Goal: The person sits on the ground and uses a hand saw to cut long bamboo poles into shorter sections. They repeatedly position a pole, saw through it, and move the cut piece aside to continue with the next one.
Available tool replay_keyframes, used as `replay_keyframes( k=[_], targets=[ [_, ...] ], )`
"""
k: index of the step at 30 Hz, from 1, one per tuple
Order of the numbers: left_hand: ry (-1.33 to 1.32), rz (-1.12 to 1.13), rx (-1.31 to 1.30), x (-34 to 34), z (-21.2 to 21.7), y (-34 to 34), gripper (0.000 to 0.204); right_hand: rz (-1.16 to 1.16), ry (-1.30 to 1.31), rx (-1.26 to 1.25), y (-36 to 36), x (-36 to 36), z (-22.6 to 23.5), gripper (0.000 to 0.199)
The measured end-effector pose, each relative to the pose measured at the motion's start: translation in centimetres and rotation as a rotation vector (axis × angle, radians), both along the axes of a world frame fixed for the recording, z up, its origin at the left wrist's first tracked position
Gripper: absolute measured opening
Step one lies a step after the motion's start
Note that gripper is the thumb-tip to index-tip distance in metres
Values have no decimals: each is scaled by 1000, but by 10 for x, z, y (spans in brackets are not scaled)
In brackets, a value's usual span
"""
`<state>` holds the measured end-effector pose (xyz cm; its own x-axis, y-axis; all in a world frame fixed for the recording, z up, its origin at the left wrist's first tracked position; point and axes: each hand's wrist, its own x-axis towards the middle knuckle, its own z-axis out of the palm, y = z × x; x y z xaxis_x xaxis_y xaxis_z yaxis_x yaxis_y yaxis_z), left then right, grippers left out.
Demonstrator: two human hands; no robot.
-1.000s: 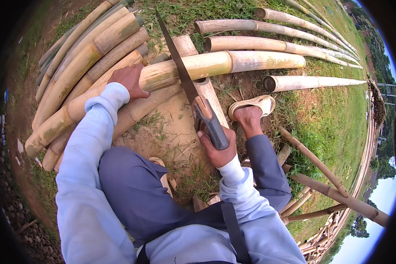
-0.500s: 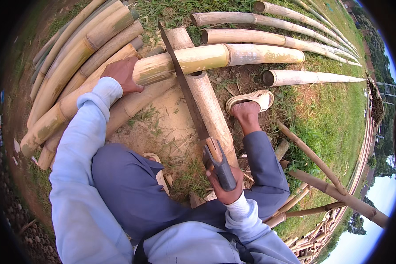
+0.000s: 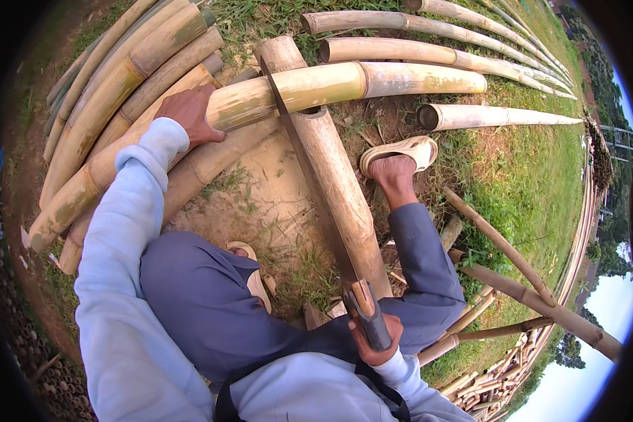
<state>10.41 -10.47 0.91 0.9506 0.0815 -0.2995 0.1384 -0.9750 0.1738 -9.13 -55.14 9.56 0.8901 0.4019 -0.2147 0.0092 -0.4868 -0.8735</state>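
My right hand (image 3: 378,343) is closed round the handle of a handsaw (image 3: 315,179), close to my lap. Its long dark blade stretches away from me, with the far end against a thick bamboo pole (image 3: 316,81). My left hand (image 3: 190,118) grips the same pole left of the blade, thumb on the near side and the other fingers partly hidden. The pole lies crosswise over a shorter bamboo log (image 3: 341,197), which runs from near my right leg to beyond the pole. How deep the blade sits in the pole is hard to see.
More bamboo poles (image 3: 119,91) are stacked at the left. Several cut poles (image 3: 401,49) lie on the grass at the far right. A frame of bamboo sticks (image 3: 513,281) stands at my right, near a pile of short bamboo pieces (image 3: 496,376). My sandalled foot (image 3: 397,162) is beside the log.
My right hand has drawn the saw toward me and slightly right, so less blade shows beyond the pole. My left hand stays on the pole.
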Motion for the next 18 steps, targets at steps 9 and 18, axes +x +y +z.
replay_keyframes(
  k=[9, 18],
  targets=[
    [19, -16, -12, 4, -2, -7, 79, -84, 46, 219, 126, 144, -68, 18],
    [-16, 8, 22, 0, -7, 0, 79, -16, 7, -38, 2, -4, -2, 32]
  ],
)
